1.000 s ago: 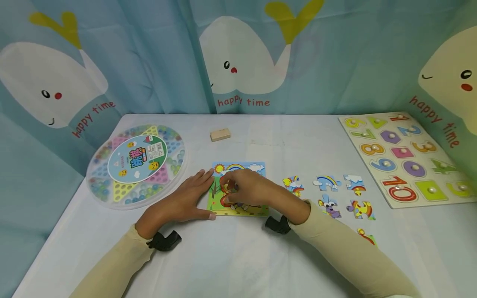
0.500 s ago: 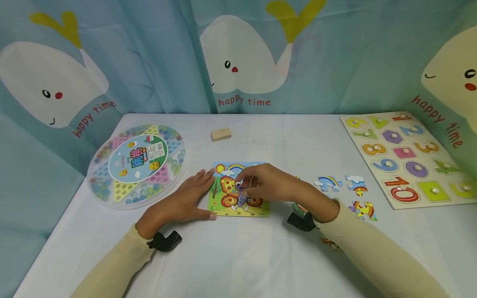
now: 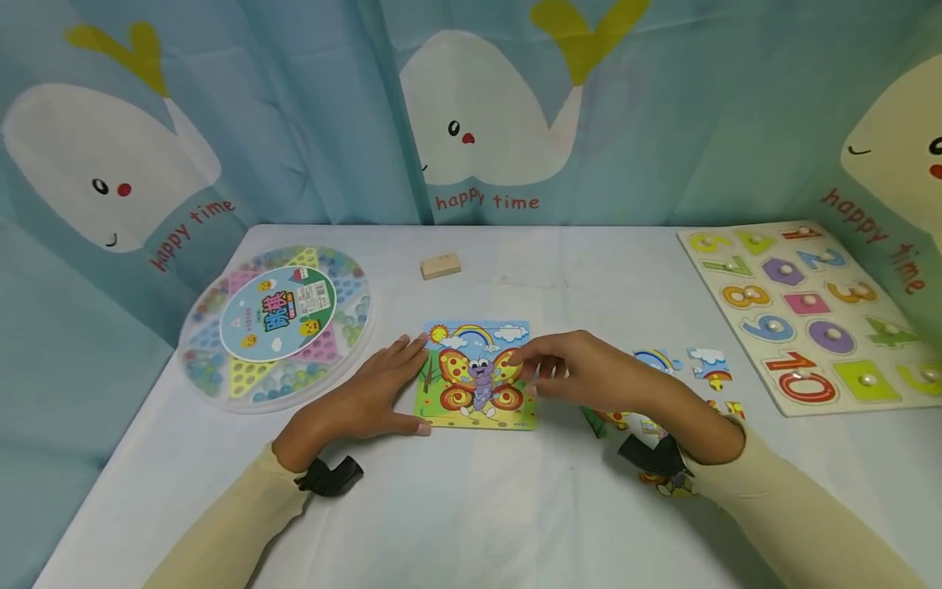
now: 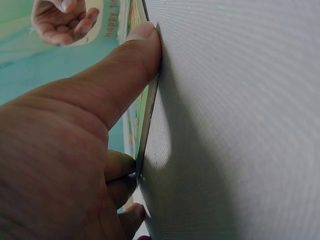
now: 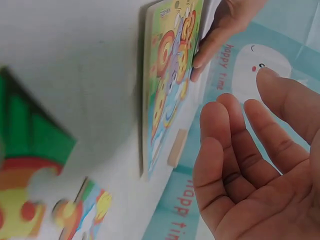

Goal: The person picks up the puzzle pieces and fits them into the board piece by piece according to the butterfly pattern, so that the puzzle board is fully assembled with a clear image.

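The butterfly picture board [image 3: 478, 384] lies flat in the middle of the table. Along its left edge rests the left hand [image 3: 371, 388], thumb at the lower left corner and the other fingers at the upper left side; the left wrist view shows its thumb [image 4: 135, 60] against the board's edge. Above the board's right edge hovers the right hand [image 3: 581, 368], its fingers loosely bent. In the right wrist view the right hand [image 5: 255, 165] has nothing between thumb and fingers, and the board [image 5: 170, 75] is beyond it.
Loose puzzle pieces [image 3: 710, 366] lie to the right, partly hidden by the right arm. A number board [image 3: 809, 319] is at the far right, a round marble game [image 3: 275, 327] at the left, a small wooden block [image 3: 440, 266] behind the picture board.
The right hand has moved right from over the board's middle to its right edge, uncovering the butterfly picture. The left hand has stayed at the board's left edge.
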`<state>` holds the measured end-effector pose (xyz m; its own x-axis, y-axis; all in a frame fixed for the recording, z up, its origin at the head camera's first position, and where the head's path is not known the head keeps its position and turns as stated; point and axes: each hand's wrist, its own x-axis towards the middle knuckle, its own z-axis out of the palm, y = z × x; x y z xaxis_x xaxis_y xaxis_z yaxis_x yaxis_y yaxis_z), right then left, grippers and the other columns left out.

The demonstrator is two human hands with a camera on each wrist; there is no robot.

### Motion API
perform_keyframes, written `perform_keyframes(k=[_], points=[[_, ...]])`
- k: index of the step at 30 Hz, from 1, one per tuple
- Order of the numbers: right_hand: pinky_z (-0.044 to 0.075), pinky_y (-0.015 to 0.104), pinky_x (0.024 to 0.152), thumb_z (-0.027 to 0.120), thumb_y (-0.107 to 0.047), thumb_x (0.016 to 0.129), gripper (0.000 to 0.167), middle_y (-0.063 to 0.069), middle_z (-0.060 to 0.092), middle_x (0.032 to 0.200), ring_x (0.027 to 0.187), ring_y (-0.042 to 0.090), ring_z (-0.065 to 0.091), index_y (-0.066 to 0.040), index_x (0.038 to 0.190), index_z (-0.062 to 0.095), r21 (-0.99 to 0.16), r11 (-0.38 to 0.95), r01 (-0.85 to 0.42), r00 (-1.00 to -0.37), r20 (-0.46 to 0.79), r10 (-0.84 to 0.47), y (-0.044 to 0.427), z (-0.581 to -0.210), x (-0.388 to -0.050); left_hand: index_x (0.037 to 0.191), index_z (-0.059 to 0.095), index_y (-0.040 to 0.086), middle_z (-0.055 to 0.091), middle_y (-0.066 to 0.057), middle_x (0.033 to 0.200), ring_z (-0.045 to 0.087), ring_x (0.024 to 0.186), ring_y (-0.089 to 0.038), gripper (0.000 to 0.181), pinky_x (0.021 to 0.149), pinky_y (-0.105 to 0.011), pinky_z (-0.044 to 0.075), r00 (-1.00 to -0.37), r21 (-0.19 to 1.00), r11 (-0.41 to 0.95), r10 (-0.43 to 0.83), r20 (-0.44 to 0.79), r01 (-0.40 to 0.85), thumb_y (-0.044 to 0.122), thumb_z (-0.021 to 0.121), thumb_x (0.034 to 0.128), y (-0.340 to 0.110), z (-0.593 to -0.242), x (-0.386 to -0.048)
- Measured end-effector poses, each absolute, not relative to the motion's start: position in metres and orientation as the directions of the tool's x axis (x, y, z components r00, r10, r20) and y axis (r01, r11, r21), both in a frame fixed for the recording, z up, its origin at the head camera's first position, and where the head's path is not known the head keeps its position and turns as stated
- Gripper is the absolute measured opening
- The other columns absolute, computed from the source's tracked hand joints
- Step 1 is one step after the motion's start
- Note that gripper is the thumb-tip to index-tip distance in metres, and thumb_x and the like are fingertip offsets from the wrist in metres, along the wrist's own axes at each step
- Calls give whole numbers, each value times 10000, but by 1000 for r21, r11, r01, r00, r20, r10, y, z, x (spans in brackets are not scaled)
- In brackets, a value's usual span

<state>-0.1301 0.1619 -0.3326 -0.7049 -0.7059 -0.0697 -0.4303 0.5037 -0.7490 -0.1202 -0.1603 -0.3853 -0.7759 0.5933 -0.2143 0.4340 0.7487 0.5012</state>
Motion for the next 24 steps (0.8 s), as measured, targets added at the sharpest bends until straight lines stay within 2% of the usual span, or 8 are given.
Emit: perform_keyframes(k=[9,14,24], points=[[514,270,681,675,-85,921,294,-58,633,939,801,114,581,-31,1208,642,-747,520,-415,-711,-91,-698,185,-332,-114,1549,197,56,51,-14,1626,-31,1477,-245,1057,1169,-473,63,-783,496,756,583,-217,426,516,767,786,-160,-385,-119],[507,265,660,688,-89,908,303,-87,622,917,796,107,571,-38,1204,645,-722,565,-399,-733,-118,-669,199,-331,-105,1548,197,48,49,-17,1626,-33,1476,-251,1056,1168,-476,62,-780,495,757,585,-223,427,513,766,788,-158,-385,-120],[499,248,675,699,-137,911,298,-105,650,964,828,72,568,-65,1197,651,-701,566,-433,-747,-72,-661,224,-330,-90,1551,194,57,51,-23,1627,-33,1477,-254,1059,1168,-478,64,-781,496,760,581,-229,420,508,770,786,-158,-382,-120]])
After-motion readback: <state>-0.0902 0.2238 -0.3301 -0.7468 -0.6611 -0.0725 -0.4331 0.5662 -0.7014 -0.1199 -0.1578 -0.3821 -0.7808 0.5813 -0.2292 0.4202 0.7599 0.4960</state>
